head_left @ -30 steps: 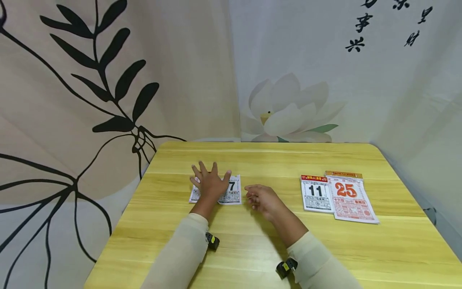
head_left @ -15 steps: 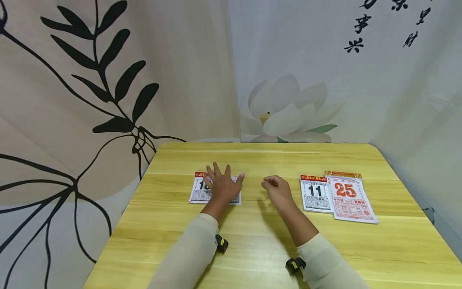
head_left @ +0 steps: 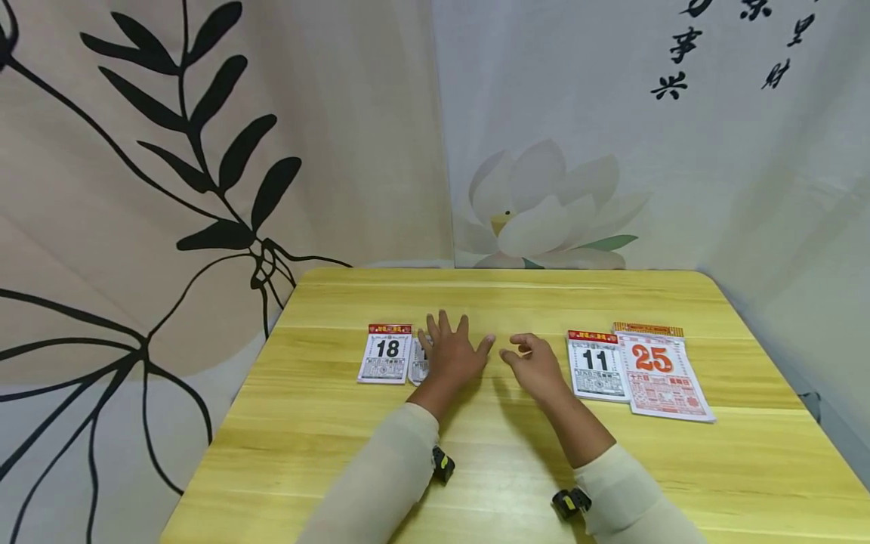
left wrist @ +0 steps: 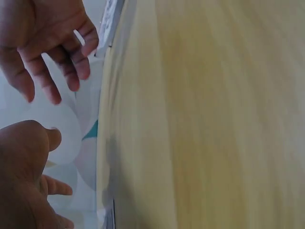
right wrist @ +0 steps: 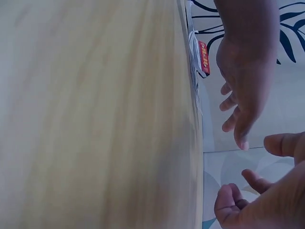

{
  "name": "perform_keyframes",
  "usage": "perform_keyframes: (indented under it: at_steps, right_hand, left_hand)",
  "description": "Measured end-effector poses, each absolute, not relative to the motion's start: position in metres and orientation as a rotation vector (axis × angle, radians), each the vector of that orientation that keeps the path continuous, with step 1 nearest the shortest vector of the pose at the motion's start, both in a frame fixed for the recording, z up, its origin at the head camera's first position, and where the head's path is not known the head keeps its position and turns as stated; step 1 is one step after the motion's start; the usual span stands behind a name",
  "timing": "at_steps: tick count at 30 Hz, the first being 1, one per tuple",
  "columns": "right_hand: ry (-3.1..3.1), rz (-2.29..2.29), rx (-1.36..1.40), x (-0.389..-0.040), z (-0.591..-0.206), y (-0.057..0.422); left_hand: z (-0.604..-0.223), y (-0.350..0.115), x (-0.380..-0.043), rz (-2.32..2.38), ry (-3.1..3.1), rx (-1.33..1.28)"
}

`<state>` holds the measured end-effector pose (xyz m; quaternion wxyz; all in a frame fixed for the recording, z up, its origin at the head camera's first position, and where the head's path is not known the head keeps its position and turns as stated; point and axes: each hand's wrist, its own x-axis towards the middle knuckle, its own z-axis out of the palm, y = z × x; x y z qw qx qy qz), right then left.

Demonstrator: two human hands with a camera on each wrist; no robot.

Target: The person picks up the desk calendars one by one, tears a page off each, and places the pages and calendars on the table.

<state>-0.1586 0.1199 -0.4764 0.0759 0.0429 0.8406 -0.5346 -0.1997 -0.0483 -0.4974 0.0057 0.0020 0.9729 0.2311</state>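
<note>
In the head view, my left hand [head_left: 455, 357] is over the table with its fingers spread, holding nothing. It overlaps a second calendar pad [head_left: 418, 363], most of which is hidden behind it. Left of that lies a tear-off calendar pad [head_left: 385, 355] with a red header and a black 18. Just to the right, my right hand [head_left: 537, 366] hovers with loosely bent fingers and nothing in them, thumb pointing at the left hand. In the left wrist view both hands appear raised above the wooden surface, apart from each other.
On the right side, a pad with a black 11 [head_left: 596, 366] lies beside a larger pad with a red 25 [head_left: 662, 374], their edges meeting. They rest on a wooden table [head_left: 476, 483]. Printed curtains [head_left: 367, 151] hang behind it.
My left hand has moved right, uncovering the calendar pad marked 18. My right hand has also shifted right, and its thumb and fingers have parted somewhat. The calendar pads stay in place.
</note>
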Motion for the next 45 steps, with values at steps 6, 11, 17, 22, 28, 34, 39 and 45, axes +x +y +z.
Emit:
perform_keyframes:
  at_steps: [6,11,17,22,28,34,39,45]
  right_hand:
    - [2.726,-1.342,0.066,-0.155,-0.474,0.129]
    - [2.817,-1.155,-0.01,-0.152,-0.469,0.134]
    - [2.84,-1.059,-0.04,-0.151,-0.467,0.141]
    - [2.808,-1.034,-0.043,-0.152,-0.466,0.15]
    - [2.752,-1.041,-0.03,-0.155,-0.468,0.164]
    - [2.726,-1.064,-0.045,-0.156,-0.473,0.176]
    - [2.724,-1.079,-0.037,-0.157,-0.473,0.182]
    - [2.718,-1.123,-0.004,-0.156,-0.475,0.183]
  left_hand:
    - [-0.497,-0.033,-0.197,0.724,3.007,0.072]
    - [-0.498,-0.023,-0.196,0.645,2.985,0.115]
    - [-0.5,-0.018,-0.195,0.587,2.973,0.165]
    - [-0.5,-0.016,-0.195,0.559,2.975,0.188]
    - [-0.501,-0.007,-0.199,0.468,2.917,0.263]
    - [-0.5,0.004,-0.198,0.4,2.866,0.33]
    - [-0.499,0.013,-0.196,0.323,2.849,0.403]
    - [-0.498,0.02,-0.197,0.294,2.823,0.472]
